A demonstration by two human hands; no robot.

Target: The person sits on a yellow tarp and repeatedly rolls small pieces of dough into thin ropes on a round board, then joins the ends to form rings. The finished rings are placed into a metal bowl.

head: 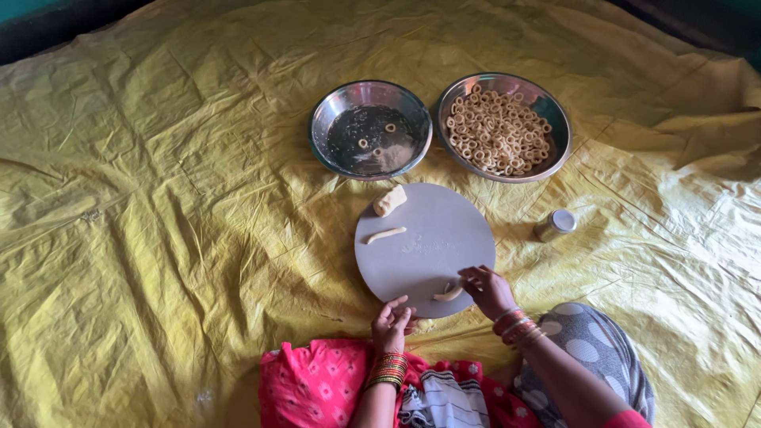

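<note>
Right hand [487, 289] pinches a curved dough strip [449, 294] at the near edge of the round board [432, 238], fingers narrow on its end. Left hand [391, 321] rests at the board rim, fingers loosely curled and empty, apparently steadying it. Dough lump [389, 200] and a rolled strip [385, 235] lie on the far side; two steel bowls [370, 130] stand beyond.

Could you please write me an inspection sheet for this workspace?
Surface: yellow sheet, creased, spread on the floor.
Job's things: round board with a dough lump, a dough strip and a dough piece at the right hand; ring bowl filled; dark bowl holding two rings.
Clutter: small steel cup beside the board.
Grips: left hand at the board's edge; both bare.
Cables: nothing seen.
Surroundings: dark edge beyond the sheet.
</note>
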